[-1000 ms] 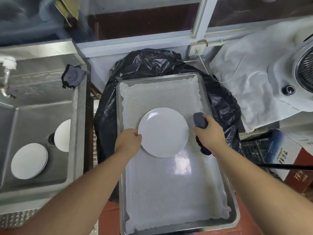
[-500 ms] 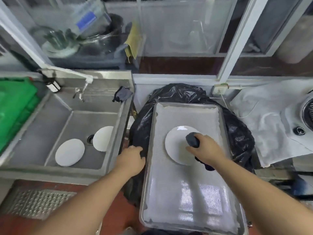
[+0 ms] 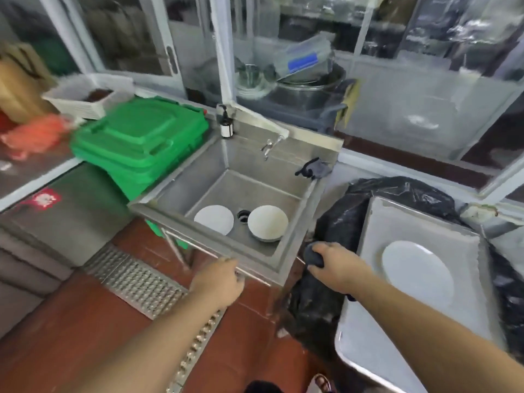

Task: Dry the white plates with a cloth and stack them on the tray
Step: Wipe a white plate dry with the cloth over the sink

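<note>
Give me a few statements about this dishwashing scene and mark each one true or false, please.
1. One white plate lies on the tray. True.
2. The right hand holds nothing. False: it grips a dark cloth.
3. The sink is empty. False: a flat white plate and what looks like a stack of plates lie in it, either side of the drain.
4. The left hand is at the sink's front edge and holds no plate. True.
5. Another dark cloth hangs over the sink's far right corner. True.
6. The green bins stand to the right of the tray. False: they are left of the sink.
</note>
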`<act>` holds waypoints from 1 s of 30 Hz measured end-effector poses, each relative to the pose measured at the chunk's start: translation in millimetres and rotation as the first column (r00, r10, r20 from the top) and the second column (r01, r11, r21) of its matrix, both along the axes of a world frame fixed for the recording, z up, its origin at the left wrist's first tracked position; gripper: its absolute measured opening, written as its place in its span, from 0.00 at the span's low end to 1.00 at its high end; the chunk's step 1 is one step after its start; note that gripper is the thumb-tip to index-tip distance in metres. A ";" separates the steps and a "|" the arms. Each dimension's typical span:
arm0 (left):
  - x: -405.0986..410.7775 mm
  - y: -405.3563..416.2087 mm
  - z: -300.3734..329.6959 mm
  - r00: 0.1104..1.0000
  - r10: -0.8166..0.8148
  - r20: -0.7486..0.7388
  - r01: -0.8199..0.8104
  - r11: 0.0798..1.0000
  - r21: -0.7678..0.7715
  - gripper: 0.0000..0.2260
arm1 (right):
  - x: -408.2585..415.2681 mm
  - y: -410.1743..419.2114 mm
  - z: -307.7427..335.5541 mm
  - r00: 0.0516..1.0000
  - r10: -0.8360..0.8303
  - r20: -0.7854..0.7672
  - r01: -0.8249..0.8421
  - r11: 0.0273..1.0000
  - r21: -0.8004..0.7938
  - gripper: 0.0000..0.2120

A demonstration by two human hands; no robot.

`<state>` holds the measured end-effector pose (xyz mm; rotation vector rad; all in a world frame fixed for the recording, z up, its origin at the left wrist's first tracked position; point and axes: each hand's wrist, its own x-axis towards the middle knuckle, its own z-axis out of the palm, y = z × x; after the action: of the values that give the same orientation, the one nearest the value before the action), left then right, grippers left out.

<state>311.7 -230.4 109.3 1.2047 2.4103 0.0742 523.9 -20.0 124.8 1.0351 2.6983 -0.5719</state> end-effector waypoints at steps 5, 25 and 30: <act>-53.7 -98.9 2.3 0.994 0.105 -0.013 -0.106 0.994 -0.006 0.26 | -91.1 -81.9 -1.6 0.990 0.137 0.042 -0.138 0.990 0.028 0.23; -223.8 -99.6 -3.3 0.959 0.284 -0.025 -0.284 0.952 -0.114 0.21 | -337.7 -63.8 -25.6 0.914 0.390 0.113 -0.396 0.918 0.033 0.09; -275.4 -37.0 7.5 0.954 0.298 -0.038 -0.301 0.945 -0.131 0.20 | -385.9 1.6 -29.8 0.928 0.346 0.142 -0.348 0.937 -0.011 0.15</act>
<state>36.3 -267.4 116.8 0.7749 2.5507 -0.0084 138.0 -18.4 95.0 0.5520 2.6700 -0.3957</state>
